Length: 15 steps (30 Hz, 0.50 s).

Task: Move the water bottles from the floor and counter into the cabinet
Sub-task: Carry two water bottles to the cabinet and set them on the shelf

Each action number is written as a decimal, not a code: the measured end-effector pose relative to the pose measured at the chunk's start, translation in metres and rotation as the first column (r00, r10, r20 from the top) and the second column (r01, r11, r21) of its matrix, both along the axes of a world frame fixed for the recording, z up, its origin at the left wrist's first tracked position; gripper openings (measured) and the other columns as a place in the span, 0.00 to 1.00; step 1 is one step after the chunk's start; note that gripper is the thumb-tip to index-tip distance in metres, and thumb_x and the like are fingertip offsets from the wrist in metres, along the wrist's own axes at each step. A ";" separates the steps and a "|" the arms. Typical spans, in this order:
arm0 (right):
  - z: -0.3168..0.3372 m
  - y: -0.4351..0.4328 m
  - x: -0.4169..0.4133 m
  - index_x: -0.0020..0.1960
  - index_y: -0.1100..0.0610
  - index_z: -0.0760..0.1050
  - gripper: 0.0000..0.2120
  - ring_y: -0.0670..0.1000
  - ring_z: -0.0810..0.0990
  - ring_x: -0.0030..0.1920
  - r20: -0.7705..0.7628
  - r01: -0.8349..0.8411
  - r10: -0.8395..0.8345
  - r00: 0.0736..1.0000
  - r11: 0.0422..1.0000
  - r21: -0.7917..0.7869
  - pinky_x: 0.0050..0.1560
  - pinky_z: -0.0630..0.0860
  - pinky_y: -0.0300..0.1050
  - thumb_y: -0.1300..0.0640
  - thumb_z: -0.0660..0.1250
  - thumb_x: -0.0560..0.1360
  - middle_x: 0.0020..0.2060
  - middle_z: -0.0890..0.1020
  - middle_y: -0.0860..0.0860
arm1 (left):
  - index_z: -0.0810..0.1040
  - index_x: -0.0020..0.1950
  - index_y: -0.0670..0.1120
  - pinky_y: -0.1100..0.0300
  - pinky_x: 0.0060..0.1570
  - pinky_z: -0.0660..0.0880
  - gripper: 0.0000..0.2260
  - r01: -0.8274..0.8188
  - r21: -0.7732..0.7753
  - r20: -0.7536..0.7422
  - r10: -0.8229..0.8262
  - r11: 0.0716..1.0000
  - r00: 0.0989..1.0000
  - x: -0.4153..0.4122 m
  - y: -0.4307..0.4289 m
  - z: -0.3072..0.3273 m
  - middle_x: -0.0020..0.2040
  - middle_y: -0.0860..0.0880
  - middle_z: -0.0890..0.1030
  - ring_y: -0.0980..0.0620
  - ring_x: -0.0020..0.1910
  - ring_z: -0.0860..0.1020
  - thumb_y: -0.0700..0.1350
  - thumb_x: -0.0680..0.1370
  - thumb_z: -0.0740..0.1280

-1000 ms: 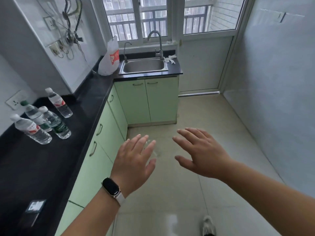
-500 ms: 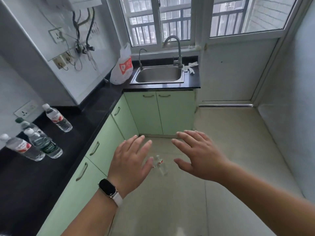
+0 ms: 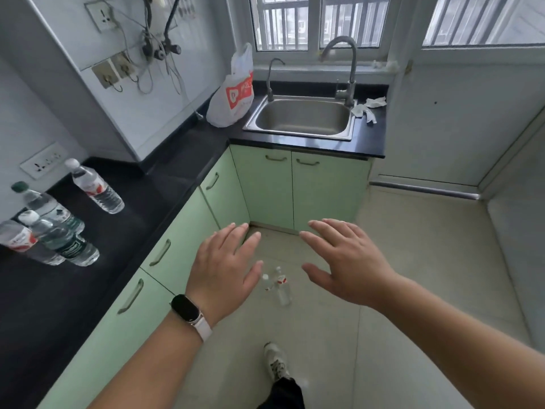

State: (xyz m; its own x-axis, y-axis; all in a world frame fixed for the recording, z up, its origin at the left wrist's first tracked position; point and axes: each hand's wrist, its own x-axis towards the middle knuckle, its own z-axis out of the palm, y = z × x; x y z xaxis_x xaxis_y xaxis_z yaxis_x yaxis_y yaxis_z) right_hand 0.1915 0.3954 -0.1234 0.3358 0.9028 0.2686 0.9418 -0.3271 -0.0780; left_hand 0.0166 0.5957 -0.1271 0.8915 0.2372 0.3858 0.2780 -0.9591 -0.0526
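Two clear water bottles (image 3: 279,286) with red-and-white labels stand on the tiled floor, seen between my hands. My left hand (image 3: 225,268), with a watch on its wrist, hovers flat above them, fingers spread, holding nothing. My right hand (image 3: 345,261) is also held out flat and empty. Several more water bottles stand on the black counter (image 3: 141,208) at the left: one with a red label (image 3: 95,187) and a cluster with green labels (image 3: 56,228). The green cabinet doors (image 3: 174,252) below the counter are all closed.
A steel sink (image 3: 300,118) with a tap sits under the window at the back. A white plastic bag (image 3: 234,93) leans beside it, and crumpled paper (image 3: 368,107) lies at its right. My shoe (image 3: 274,363) is on the floor below the bottles.
The view has moved forward and tilted down toward the floor. The floor bottles, earlier hidden or blurred between my hands, now show clearly. Both hands stay open and spread.
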 end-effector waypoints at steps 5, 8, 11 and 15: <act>-0.001 0.058 0.043 0.68 0.53 0.76 0.28 0.59 0.75 0.66 0.003 0.035 -0.035 0.999 0.997 -0.063 0.66 0.70 0.56 0.37 0.58 0.76 0.65 0.78 0.55 | 0.81 0.66 0.45 0.40 0.60 0.76 0.22 -0.008 -0.065 0.014 0.009 0.998 1.000 0.044 0.058 -0.017 0.65 0.41 0.80 0.38 0.66 0.78 0.54 0.77 0.62; 0.001 0.098 0.066 0.67 0.53 0.76 0.28 0.59 0.75 0.65 0.015 0.023 -0.022 1.000 0.995 -0.094 0.66 0.71 0.56 0.37 0.58 0.76 0.65 0.78 0.55 | 0.80 0.67 0.46 0.42 0.62 0.74 0.22 -0.015 -0.080 0.033 0.018 0.997 0.999 0.070 0.098 -0.022 0.66 0.42 0.80 0.39 0.66 0.77 0.54 0.77 0.62; 0.004 0.134 0.085 0.68 0.52 0.76 0.28 0.59 0.75 0.66 0.014 0.044 -0.043 0.999 0.991 -0.125 0.66 0.70 0.55 0.37 0.57 0.76 0.65 0.78 0.54 | 0.80 0.67 0.46 0.42 0.62 0.75 0.22 -0.003 -0.093 0.036 0.006 0.996 0.999 0.092 0.134 -0.030 0.66 0.42 0.80 0.39 0.66 0.78 0.54 0.77 0.62; -0.002 0.167 0.104 0.68 0.52 0.76 0.28 0.59 0.75 0.65 0.010 0.046 -0.045 0.999 0.988 -0.146 0.66 0.71 0.55 0.37 0.58 0.76 0.65 0.78 0.54 | 0.81 0.66 0.46 0.41 0.61 0.75 0.22 0.007 -0.109 0.020 -0.005 0.994 1.000 0.115 0.170 -0.041 0.65 0.41 0.80 0.38 0.65 0.78 0.54 0.77 0.61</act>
